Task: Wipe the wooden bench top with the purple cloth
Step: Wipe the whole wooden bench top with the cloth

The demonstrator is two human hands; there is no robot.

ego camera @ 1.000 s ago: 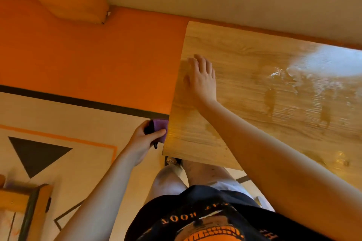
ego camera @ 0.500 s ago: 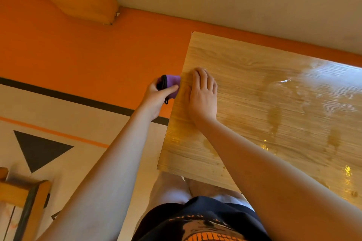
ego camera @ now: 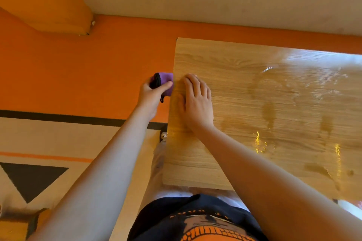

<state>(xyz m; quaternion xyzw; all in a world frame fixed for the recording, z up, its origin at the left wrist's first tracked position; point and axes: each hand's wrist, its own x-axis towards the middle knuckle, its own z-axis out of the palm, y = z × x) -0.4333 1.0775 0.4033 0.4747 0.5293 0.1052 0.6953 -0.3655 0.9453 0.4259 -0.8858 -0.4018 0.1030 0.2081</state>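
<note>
Our worktop (ego camera: 284, 88) shines with wet streaks toward its right. Our right hand (ego camera: 197, 103) lies flat by its left edge, grip spread, holding nothing. Just off that edge our left hand (ego camera: 150, 97) pinches the bunched cloth (ego camera: 166, 80), thumb on top. Soft and light, we judge it squashes easily; best held by the thick fold.

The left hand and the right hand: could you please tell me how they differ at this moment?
The left hand grips the cloth; the right hand holds nothing. The left hand's fingers are curled; the right hand's lie straight. The left hand is just off the edge of the bench top; the right hand rests flat on it. Both are at its left end.
</note>
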